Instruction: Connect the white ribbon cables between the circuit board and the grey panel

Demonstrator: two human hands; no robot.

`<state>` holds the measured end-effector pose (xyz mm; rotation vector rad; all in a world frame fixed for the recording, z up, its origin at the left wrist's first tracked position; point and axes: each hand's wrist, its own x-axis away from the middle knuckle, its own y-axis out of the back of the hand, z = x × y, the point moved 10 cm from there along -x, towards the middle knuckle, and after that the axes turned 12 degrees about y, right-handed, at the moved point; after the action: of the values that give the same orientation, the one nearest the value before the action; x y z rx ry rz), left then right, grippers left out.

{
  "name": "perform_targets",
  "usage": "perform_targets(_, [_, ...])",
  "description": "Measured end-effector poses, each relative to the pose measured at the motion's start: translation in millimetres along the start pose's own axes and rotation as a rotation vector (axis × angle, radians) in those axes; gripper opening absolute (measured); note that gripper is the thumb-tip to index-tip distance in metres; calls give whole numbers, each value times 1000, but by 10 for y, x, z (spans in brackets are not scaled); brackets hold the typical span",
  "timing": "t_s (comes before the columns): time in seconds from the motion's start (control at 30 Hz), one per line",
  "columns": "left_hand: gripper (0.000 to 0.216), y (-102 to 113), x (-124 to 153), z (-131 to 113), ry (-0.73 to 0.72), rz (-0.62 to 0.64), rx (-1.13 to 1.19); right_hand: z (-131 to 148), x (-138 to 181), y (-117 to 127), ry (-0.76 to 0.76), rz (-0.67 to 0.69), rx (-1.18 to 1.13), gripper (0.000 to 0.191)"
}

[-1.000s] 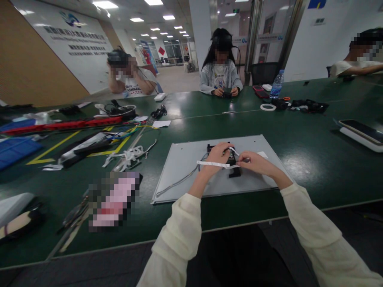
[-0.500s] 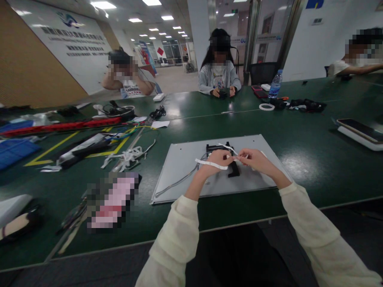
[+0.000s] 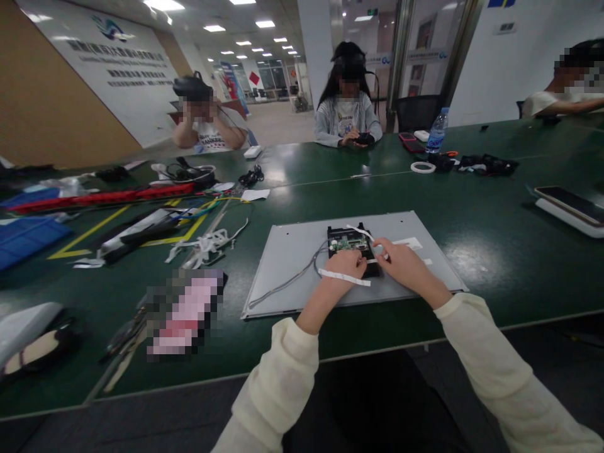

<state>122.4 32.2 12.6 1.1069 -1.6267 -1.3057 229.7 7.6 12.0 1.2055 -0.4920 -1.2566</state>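
Note:
A pale grey panel (image 3: 283, 264) lies before me, bearing a black frame (image 3: 336, 234) with a green circuit board (image 3: 352, 241). My left hand (image 3: 346, 264) is closed over the frame's lower part, fingers curled; what its fingertips pinch is hidden. A white tape strip (image 3: 343, 277) lies across my left wrist. At the frame's right edge, my right hand (image 3: 403, 263) is closed, thumb and forefinger at the end of another thin white strip (image 3: 359, 231). A short white piece (image 3: 372, 261) shows between both hands. Grey cable (image 3: 287, 286) runs left from the frame.
Tangled white strips (image 3: 207, 246) and a phone with a pixelated screen (image 3: 189, 314) lie left of the panel. A blue tray (image 3: 33, 239) is further left. Toward the back right are a tape roll (image 3: 422, 167) and a water bottle (image 3: 437, 132). Several people sit around the table.
My hands have moved slightly apart and lower, uncovering more of the circuit board and white patches on the panel's right. The person opposite has brought both hands together on a dark object.

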Motion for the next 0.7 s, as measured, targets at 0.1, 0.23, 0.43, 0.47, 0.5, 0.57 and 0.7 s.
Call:
perform_targets(0.1, [32, -36, 15, 26, 54, -11, -20, 14, 16, -32, -9, 30, 67, 28])
perform_targets(0.23, [32, -53, 35, 66, 109, -33, -22, -3, 54, -41, -59, 45, 175, 28])
perform_targets(0.43, [30, -3, 96, 191, 195, -29, -21, -98, 174, 4, -173, 27, 263, 27])
perform_targets(0.47, [29, 15, 114, 222, 214, -34, -26, -123, 201, 18, -197, 18, 262, 28])
perform_targets(0.5, [29, 32, 134, 252, 231, -39, -33, -145, 227, 33, -218, 7, 258, 28])
perform_targets(0.57, [27, 63, 172, 293, 252, -47, -52, -180, 272, 57, -253, -12, 247, 28])
perform_targets(0.7, [28, 87, 221, 303, 242, -41, -81, -197, 314, 62, -279, -22, 230, 30])
